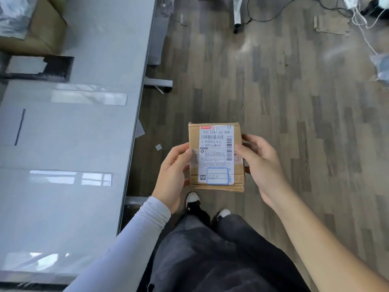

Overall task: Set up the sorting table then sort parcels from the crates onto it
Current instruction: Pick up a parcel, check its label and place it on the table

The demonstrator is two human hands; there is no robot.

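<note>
A small brown cardboard parcel (216,157) with a white shipping label on top is held flat in front of me, above the wooden floor. My left hand (172,175) grips its left edge, thumb on top. My right hand (259,165) grips the right edge, thumb resting on the label. The grey sorting table (73,144) runs along my left side, its long edge just left of the parcel. A brown cardboard box (40,30) and a dark flat piece (42,68) lie on the table's far end.
Table legs with feet (157,83) stick out onto the floor beside the table. Farther off are a white stand leg (237,15), cables (362,28), a cardboard scrap (330,24) and a plastic bag (381,66). My feet (206,207) stand below the parcel.
</note>
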